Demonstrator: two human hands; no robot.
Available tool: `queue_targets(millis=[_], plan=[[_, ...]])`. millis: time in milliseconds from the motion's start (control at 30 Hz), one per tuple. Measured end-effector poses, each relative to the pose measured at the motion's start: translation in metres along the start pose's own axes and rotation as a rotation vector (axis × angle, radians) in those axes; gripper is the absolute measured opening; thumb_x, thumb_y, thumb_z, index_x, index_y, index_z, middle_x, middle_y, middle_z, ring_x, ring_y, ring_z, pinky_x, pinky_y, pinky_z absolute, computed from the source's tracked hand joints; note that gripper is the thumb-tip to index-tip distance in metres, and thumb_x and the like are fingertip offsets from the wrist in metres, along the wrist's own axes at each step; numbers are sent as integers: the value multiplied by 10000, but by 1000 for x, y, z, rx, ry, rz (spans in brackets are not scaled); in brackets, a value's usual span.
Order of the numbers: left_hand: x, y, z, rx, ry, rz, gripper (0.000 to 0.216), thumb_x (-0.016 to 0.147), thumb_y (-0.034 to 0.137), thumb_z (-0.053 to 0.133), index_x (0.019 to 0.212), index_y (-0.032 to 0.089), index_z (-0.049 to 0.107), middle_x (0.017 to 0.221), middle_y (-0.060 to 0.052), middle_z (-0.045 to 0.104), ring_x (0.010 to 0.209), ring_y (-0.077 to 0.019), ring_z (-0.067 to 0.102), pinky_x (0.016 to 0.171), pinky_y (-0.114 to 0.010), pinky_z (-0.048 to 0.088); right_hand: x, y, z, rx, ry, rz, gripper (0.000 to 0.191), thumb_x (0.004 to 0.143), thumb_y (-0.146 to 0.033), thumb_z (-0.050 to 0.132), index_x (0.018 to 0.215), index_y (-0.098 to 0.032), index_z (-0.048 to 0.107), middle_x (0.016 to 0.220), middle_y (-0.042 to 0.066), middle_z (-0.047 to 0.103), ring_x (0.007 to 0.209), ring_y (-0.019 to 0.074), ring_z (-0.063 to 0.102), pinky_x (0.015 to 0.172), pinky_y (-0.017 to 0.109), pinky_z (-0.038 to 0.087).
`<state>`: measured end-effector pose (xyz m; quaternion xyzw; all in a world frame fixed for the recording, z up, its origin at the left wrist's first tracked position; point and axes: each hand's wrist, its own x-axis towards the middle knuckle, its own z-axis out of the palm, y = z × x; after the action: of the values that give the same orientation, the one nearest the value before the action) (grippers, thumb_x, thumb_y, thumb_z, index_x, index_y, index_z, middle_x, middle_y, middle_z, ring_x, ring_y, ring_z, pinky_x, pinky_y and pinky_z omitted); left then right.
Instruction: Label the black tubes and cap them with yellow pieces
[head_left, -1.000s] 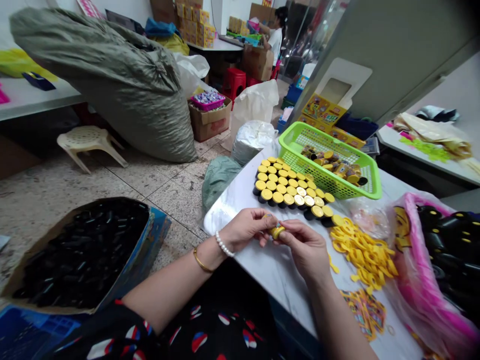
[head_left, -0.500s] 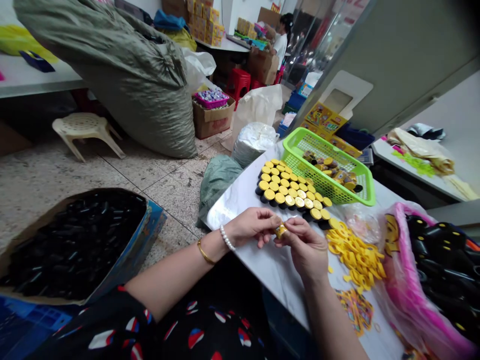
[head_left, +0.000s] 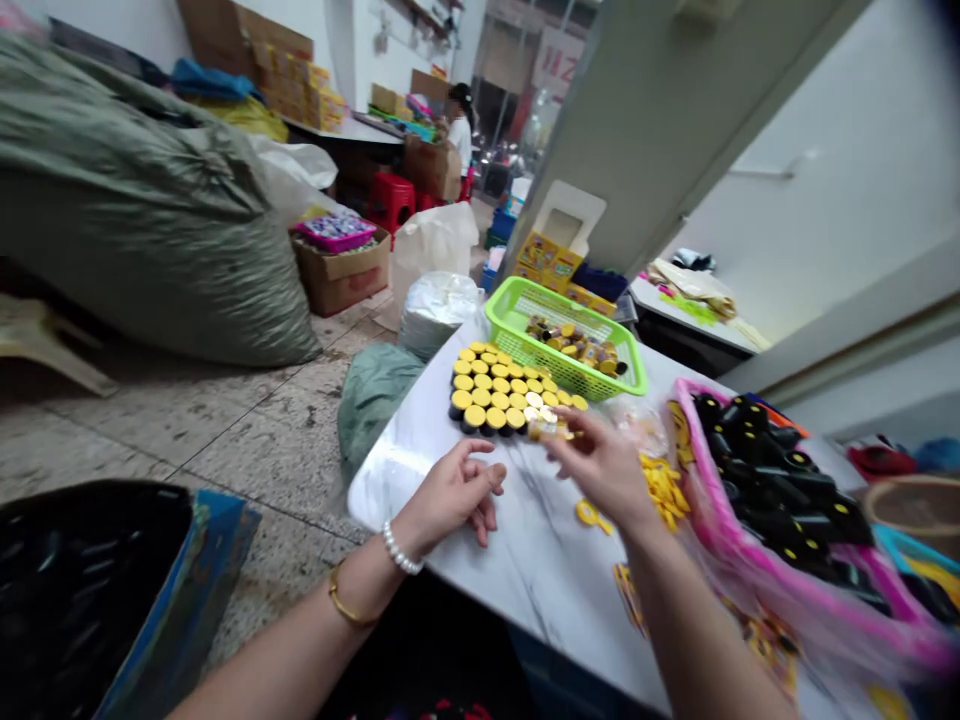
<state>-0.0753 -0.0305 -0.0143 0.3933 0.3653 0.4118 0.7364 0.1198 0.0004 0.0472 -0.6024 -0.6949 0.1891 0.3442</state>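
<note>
My right hand [head_left: 600, 462] is raised over the white table [head_left: 525, 560], its fingers pinched on a small yellow-topped piece [head_left: 541, 428] right at the near edge of the block of yellow-capped black pieces [head_left: 501, 388]. My left hand [head_left: 456, 492] rests near the table's front edge with fingers loosely curled and nothing in them. A pile of yellow rings [head_left: 664, 487] lies just right of my right hand, and one loose yellow ring [head_left: 589, 514] lies below it.
A green basket [head_left: 570, 375] with more pieces stands behind the block. A pink tub [head_left: 757, 560] of black pieces is at the right, a box of black pieces [head_left: 82, 590] on the floor at left. Sacks, cartons and a distant person stand beyond.
My hands have come apart: the right one carried the yellow-topped piece up toward the block, the left one let go and stayed low. The view swung to the right.
</note>
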Motion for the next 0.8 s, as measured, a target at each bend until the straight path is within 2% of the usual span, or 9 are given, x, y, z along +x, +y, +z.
queue_targets(millis=[67, 133, 233, 333, 400, 433, 567, 667, 800], plan=[[0, 0, 0, 75, -17, 0, 524, 811, 460, 704, 1163, 158, 459, 785, 2, 604, 469, -111, 601, 369, -217, 493, 46, 0, -30, -68, 109, 91, 462, 808, -497, 683, 1095, -136, 703, 676, 37, 704, 489, 150, 615, 455, 260, 466], [1, 0, 1, 131, -46, 5, 471, 806, 456, 705, 1095, 137, 514, 772, -4, 600, 476, -106, 594, 388, -217, 495, 89, 2, -58, -153, 213, 152, 503, 854, -505, 619, 1114, -79, 681, 783, 82, 729, 521, 150, 645, 451, 251, 451], [2, 0, 1, 176, -47, 4, 423, 817, 455, 686, 1051, 128, 558, 778, -19, 618, 479, -97, 584, 422, -223, 499, 113, 7, -84, -212, 259, 167, 561, 917, -492, 535, 1301, -85, 571, 965, 90, 731, 573, 112, 659, 509, 240, 458], [2, 2, 2, 201, -33, -1, 403, 823, 440, 682, 1059, 132, 574, 779, -21, 628, 496, -94, 580, 445, -219, 492, 66, 13, -92, -295, 270, 108, 384, 908, -483, 570, 1142, -202, 688, 954, 25, 738, 617, 98, 639, 639, 263, 481], [1, 5, 3, 213, -44, -8, 393, 823, 430, 682, 1057, 132, 578, 771, -18, 629, 504, -92, 571, 455, -215, 484, 6, 25, -91, -354, 226, 98, 229, 858, -411, 652, 840, -209, 760, 725, 10, 717, 635, 144, 635, 682, 295, 477], [1, 7, 4, 220, -53, -16, 389, 825, 427, 679, 1056, 131, 579, 766, -17, 629, 507, -91, 567, 458, -215, 480, -26, 35, -89, -374, 193, 101, 208, 838, -398, 674, 787, -217, 763, 698, 12, 714, 645, 166, 638, 674, 309, 479], [2, 10, 8, 296, -70, -49, 363, 834, 415, 662, 1051, 135, 584, 749, -16, 633, 517, -94, 560, 467, -209, 470, -126, 88, -77, -375, 50, 178, 218, 824, -399, 680, 954, -262, 790, 836, 34, 715, 708, 195, 656, 683, 340, 514], [4, 8, 13, 413, -74, -30, 351, 839, 413, 655, 1054, 143, 593, 727, -5, 619, 528, -100, 556, 471, -209, 472, -152, 111, -65, -286, 107, 172, 176, 836, -368, 678, 916, -269, 798, 835, 44, 683, 759, 204, 652, 709, 354, 534], [2, 4, 20, 604, -72, 3, 316, 852, 412, 649, 1031, 152, 628, 702, 1, 601, 555, -103, 557, 483, -199, 471, -148, 113, -59, -261, 234, 84, 131, 836, -347, 693, 877, -289, 803, 932, 57, 660, 840, 213, 643, 746, 369, 539]])
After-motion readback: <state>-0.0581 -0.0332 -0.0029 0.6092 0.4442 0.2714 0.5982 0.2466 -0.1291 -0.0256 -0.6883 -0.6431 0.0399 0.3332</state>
